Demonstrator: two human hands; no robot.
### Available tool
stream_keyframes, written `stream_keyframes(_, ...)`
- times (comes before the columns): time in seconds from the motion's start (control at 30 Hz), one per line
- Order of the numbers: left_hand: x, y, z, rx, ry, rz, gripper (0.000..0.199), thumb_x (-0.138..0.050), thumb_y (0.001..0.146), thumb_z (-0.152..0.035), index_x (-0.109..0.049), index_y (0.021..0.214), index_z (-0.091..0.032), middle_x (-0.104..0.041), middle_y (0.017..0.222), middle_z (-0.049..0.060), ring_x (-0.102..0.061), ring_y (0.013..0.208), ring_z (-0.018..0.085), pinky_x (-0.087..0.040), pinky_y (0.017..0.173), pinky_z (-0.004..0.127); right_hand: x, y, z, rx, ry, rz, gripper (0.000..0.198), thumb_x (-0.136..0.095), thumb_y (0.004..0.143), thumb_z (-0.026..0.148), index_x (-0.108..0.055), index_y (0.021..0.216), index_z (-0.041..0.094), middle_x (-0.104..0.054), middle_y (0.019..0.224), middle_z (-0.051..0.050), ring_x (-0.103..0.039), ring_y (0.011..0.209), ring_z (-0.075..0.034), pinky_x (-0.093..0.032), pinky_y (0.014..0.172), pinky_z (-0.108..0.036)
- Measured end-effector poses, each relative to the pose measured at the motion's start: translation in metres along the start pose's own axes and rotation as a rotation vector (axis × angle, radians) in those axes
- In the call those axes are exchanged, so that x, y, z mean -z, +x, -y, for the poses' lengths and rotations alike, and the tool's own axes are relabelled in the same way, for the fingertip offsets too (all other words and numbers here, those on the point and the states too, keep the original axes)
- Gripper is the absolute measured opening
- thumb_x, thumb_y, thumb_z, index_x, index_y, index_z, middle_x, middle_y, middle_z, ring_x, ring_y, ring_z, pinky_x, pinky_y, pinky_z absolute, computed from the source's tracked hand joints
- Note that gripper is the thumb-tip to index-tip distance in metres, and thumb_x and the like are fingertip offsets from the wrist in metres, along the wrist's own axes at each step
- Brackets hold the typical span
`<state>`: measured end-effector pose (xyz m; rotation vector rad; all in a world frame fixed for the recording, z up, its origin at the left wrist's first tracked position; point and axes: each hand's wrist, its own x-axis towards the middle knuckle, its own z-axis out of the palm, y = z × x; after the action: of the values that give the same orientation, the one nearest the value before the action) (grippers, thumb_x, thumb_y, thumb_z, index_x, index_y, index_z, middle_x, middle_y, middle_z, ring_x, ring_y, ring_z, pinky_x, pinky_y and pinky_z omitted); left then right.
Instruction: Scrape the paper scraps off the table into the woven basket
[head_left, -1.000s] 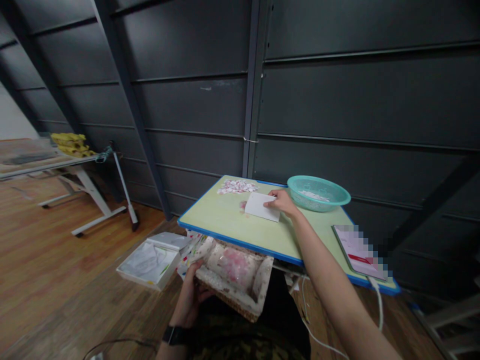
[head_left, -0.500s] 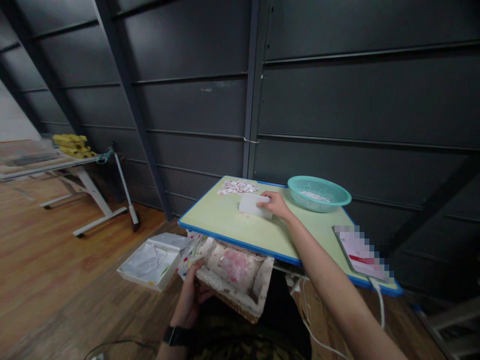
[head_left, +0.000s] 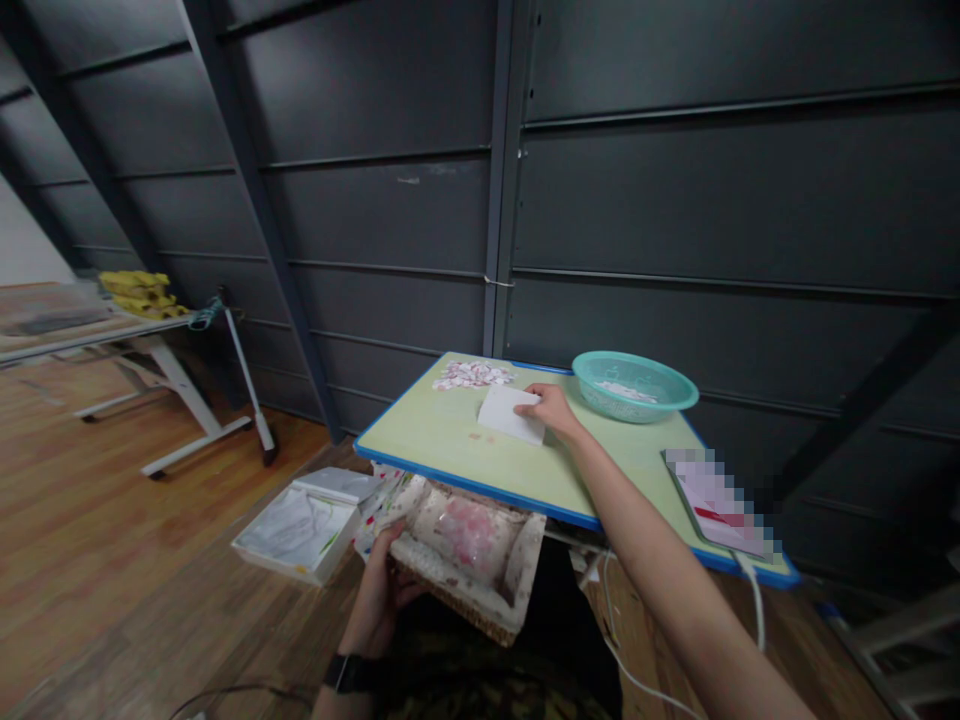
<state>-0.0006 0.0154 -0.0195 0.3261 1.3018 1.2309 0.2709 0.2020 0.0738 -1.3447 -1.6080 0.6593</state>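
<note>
My left hand (head_left: 384, 575) grips the left side of a lined wicker basket (head_left: 491, 592), just under the table's front edge. Pinkish-red matter lies in the basket's pale, speckled lining. Over the small table my right hand (head_left: 551, 410) is closed on a flat white card (head_left: 511, 414), with the thumb on its face. Two tiny brownish bits (head_left: 482, 437) lie on the tabletop near the card's lower left corner. Behind the card is a heap of small white and reddish pieces (head_left: 472, 374).
A turquoise plastic basket (head_left: 636, 400) with white pieces stands at the table's (head_left: 405, 430) back right. A tablet (head_left: 716, 505) with a white cable lies at the right edge. An open white box (head_left: 300, 530) is on the floor at left, near another table (head_left: 97, 335).
The white card in my right hand has tilted so more of its face shows, and the tiny bits beside it are now plainer. My left hand and the basket stay nearly the same.
</note>
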Motion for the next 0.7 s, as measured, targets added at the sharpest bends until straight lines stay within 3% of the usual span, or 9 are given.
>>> stream_keyframes(0.23,0.000,-0.002,0.000,-0.023,0.021,0.000,0.030,-0.060,0.081,-0.041,-0.054,0.103,-0.022,-0.062,0.072,0.000,-0.063,0.056,0.018,-0.056,0.055,0.033,-0.006,-0.002,0.001,-0.049,0.115,0.077,0.027,-0.069,0.049,0.032,-0.061,0.069,0.016,-0.060,0.065,0.000,-0.053,0.060,-0.015,-0.036,0.053,-0.024)
stream_keyframes(0.37,-0.001,-0.001,0.000,-0.021,0.029,0.012,0.023,-0.059,0.082,-0.040,-0.053,0.096,-0.022,-0.059,0.065,-0.002,-0.062,0.055,0.018,-0.056,0.056,0.033,-0.007,-0.003,0.000,-0.044,0.105,0.077,0.027,-0.070,0.050,0.030,-0.062,0.071,0.015,-0.061,0.066,-0.001,-0.053,0.060,-0.014,-0.037,0.052,-0.023)
stream_keyframes(0.57,-0.001,-0.001,0.001,-0.015,0.015,0.007,0.021,-0.058,0.081,-0.039,-0.053,0.092,-0.021,-0.057,0.060,-0.002,-0.061,0.053,0.018,-0.056,0.055,0.033,-0.018,-0.016,0.006,-0.143,0.210,0.417,0.035,-0.077,0.056,0.034,-0.060,0.080,0.016,-0.059,0.057,0.002,-0.051,0.047,-0.011,-0.035,0.040,-0.020)
stream_keyframes(0.7,0.000,-0.001,0.001,-0.016,0.004,0.006,0.030,-0.060,0.080,-0.041,-0.055,0.100,-0.020,-0.060,0.063,-0.001,-0.062,0.054,0.019,-0.056,0.056,0.034,-0.026,-0.024,0.013,-0.108,0.273,0.595,0.036,-0.080,0.057,0.036,-0.063,0.082,0.015,-0.062,0.063,0.001,-0.052,0.049,-0.010,-0.036,0.039,-0.018)
